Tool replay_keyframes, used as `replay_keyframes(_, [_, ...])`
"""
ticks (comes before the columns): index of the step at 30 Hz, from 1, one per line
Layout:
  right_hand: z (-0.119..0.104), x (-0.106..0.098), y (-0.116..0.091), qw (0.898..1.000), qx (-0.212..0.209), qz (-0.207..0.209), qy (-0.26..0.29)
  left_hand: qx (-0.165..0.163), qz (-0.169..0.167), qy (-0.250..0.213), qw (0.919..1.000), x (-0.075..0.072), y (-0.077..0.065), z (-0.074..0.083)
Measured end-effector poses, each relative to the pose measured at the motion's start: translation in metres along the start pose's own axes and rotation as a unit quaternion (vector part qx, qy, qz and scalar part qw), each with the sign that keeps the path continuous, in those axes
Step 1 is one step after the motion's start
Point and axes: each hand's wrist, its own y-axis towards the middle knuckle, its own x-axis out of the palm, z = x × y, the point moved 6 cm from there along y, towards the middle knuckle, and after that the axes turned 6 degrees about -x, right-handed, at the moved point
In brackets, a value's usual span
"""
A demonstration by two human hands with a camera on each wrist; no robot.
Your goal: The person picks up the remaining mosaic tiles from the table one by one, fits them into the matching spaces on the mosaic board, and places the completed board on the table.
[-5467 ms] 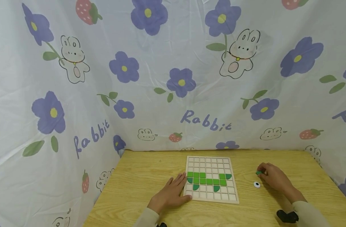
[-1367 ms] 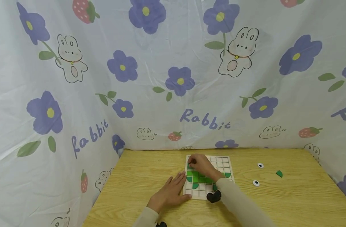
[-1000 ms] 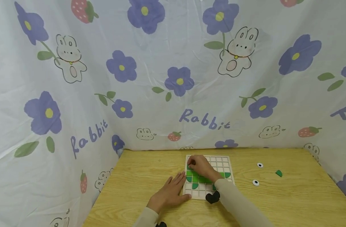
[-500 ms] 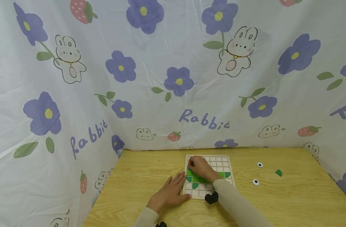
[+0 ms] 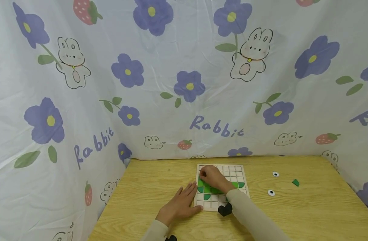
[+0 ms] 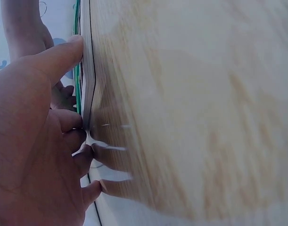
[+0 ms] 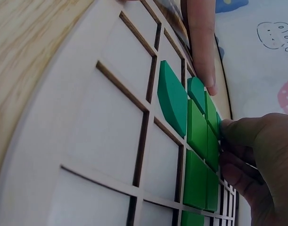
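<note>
A pale wooden grid board (image 5: 229,197) lies on the table, bearing bright green square tiles (image 5: 201,183) and darker green quarter-round tiles (image 5: 207,197). At the board's upper left, my right hand (image 5: 213,175) pinches a dark green quarter-round tile (image 5: 199,178) right at a cell above the squares. The right wrist view shows thumb and fingers closing on that tile (image 7: 219,125), mostly hidden behind the thumb. My left hand (image 5: 180,204) rests spread on the table, fingertips and thumb touching the board's left edge; the left wrist view has this hand (image 6: 30,132) alongside the rim.
Two white eye tiles, the upper one (image 5: 276,174) and the lower one (image 5: 271,192), lie to the right of the board. Near them is a loose green quarter-round tile (image 5: 296,182). A patterned cloth (image 5: 160,110) hangs behind and left of the wooden table (image 5: 310,214).
My right hand has gone from the table's right side to the board's upper left with a green tile, its fingers lowering slightly in the last second. The left hand has stayed put.
</note>
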Motion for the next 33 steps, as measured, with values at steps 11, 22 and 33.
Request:
replay_keyframes(11, [0.0,-0.003,-0.004,1.0,-0.025,-0.002,-0.004,-0.002,-0.01,-0.012,0.9999,0.001,0.0,-0.003])
replay_keyframes(22, [0.002,-0.018,-0.011,1.0,-0.021,0.022,-0.006,-0.001,-0.009,-0.013,0.9999,0.001,0.0,-0.002])
replay_keyframes(33, [0.006,-0.041,-0.025,0.999,-0.012,0.037,-0.013,-0.004,-0.006,-0.015,0.9999,0.002,0.0,-0.002])
